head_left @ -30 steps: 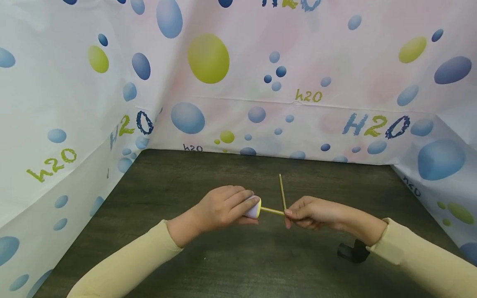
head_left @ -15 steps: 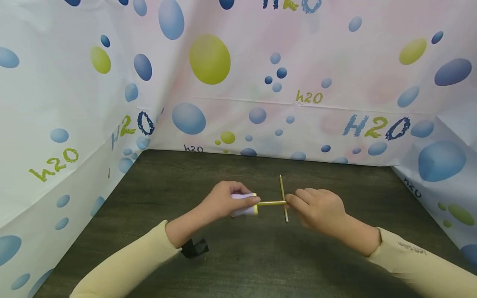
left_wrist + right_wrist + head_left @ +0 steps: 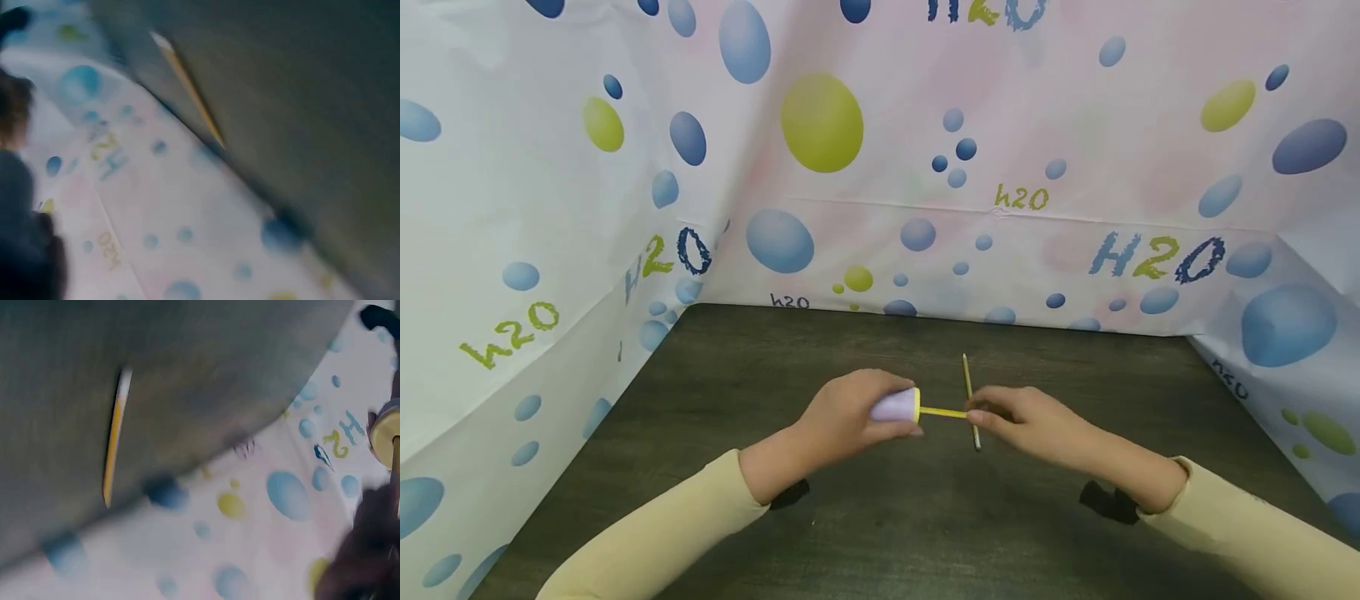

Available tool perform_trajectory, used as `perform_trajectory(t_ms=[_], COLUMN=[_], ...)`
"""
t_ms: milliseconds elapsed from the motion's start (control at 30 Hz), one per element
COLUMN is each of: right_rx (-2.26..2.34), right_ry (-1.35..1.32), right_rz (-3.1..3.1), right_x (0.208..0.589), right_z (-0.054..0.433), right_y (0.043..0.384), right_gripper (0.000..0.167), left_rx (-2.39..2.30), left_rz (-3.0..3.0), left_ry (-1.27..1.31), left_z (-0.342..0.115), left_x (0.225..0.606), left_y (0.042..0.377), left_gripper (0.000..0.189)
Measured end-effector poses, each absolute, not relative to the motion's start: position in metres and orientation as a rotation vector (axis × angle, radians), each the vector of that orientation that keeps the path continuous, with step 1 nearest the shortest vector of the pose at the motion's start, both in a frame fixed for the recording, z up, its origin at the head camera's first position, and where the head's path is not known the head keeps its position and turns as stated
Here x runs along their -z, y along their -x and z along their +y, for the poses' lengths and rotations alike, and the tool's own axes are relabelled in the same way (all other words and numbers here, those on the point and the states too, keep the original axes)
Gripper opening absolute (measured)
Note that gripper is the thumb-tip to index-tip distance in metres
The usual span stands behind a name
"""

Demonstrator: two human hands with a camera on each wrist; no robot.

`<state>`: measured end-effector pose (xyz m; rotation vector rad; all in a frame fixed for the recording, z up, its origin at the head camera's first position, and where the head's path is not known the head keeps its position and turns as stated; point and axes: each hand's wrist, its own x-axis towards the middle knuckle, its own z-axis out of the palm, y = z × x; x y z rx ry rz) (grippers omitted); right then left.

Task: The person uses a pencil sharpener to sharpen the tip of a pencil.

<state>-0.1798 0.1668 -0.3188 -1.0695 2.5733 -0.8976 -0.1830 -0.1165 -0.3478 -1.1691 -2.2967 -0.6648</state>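
My left hand (image 3: 846,417) grips a lavender pencil sharpener (image 3: 893,407) with a yellow rim, held on its side above the table. A yellow pencil (image 3: 943,412) has one end inside the sharpener's face. My right hand (image 3: 1030,421) pinches the pencil's other end between thumb and fingers. Farther back, a second pencil (image 3: 966,375) lies on the table and passes behind the right fingertips in the head view. That loose pencil (image 3: 192,90) shows whole in the left wrist view. At the right wrist view's edge, the sharpener's round yellow face (image 3: 384,434) appears beside blurred fingers (image 3: 362,550).
The dark wooden table (image 3: 880,533) is bounded at the back and sides by a white sheet (image 3: 880,183) printed with blue and green drops. Black wrist mounts (image 3: 1108,502) hang under both wrists.
My right hand has rolled over and back around the pencil, its fingers shifting their hold. My left hand has rolled too, turning the sharpener, while the loose pencil has stayed on the table.
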Motion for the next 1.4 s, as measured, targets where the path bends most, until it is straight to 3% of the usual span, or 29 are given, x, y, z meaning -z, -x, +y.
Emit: perform_trajectory(t_ms=[200, 333, 533, 733, 867, 1400], right_rx=[0.281, 0.213, 0.494, 0.703, 0.761, 0.767], right_ry=[2.165, 2.384, 1.903, 1.346, 1.144, 1.056], right_rz=[3.332, 3.365, 3.317, 3.103, 2.998, 2.992], right_x=[0.33, 0.333, 0.333, 0.321, 0.314, 0.314], right_z=[0.166, 0.166, 0.167, 0.168, 0.168, 0.175], right_y=[0.184, 0.186, 0.175, 0.165, 0.163, 0.164], right_gripper=[0.043, 0.039, 0.049, 0.012, 0.013, 0.015], left_rx=[1.498, 1.479, 0.847, 0.542, 0.485, 0.496], left_rz=[-2.9, -2.89, -2.401, -1.924, -1.786, -1.744], left_ry=[0.606, 0.662, 1.02, 1.166, 1.225, 1.226], left_z=[-0.113, -0.113, -0.113, -0.115, -0.115, -0.126], left_x=[0.331, 0.329, 0.337, 0.343, 0.344, 0.346], left_y=[0.185, 0.182, 0.171, 0.178, 0.183, 0.19], left_gripper=[0.033, 0.031, 0.051, 0.062, 0.059, 0.052])
